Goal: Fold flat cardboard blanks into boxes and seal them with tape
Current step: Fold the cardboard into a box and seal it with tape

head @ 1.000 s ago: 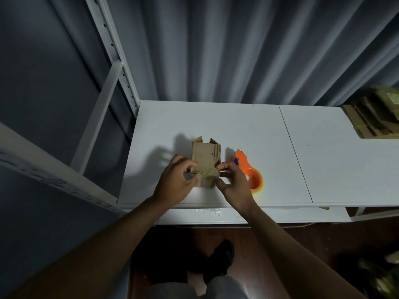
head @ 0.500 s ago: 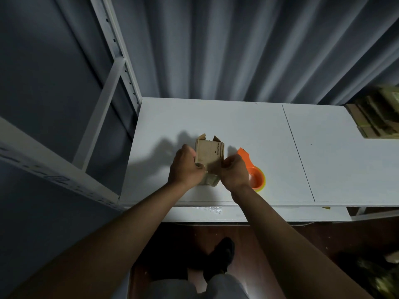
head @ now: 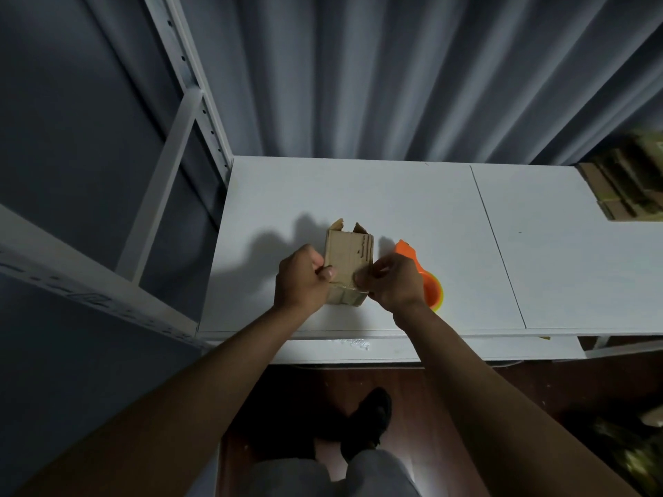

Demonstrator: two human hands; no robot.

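I can read no text, label, brand or number anywhere here. The small brown cardboard box (head: 347, 258) between my hands has a few dark marks along its right edge, too small and blurred for me to make out as letters. The stack of flat brown cardboard blanks (head: 626, 190) at the far right of the white table shows a pale patch, also unreadable.

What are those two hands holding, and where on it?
A small cardboard box: the left hand grips its left side, the right hand pinches its near right edge.
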